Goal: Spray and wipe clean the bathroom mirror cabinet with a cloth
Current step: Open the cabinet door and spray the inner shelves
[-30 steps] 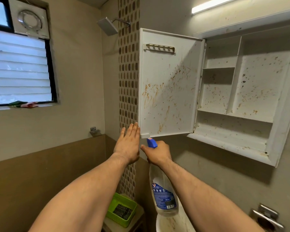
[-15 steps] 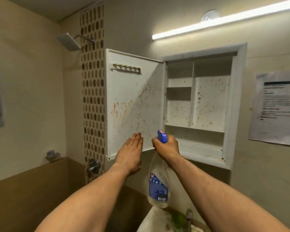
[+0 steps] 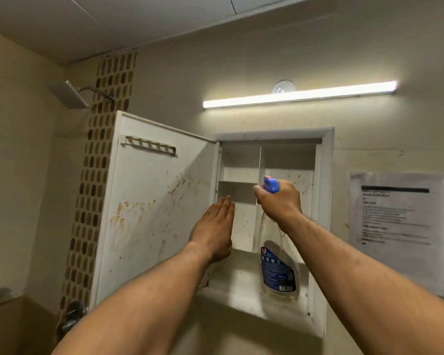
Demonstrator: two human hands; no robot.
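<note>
open mirror cabinet (image 3: 326,226) with spray bottle (image 3: 278,267) raised before its shelves.
right hand (image 3: 280,201) grips the bottle's neck below the blue nozzle, in front of the middle compartments; left hand (image 3: 213,231) flat, fingers straight and together, near the hinge edge of the stained door (image 3: 151,213).
</note>
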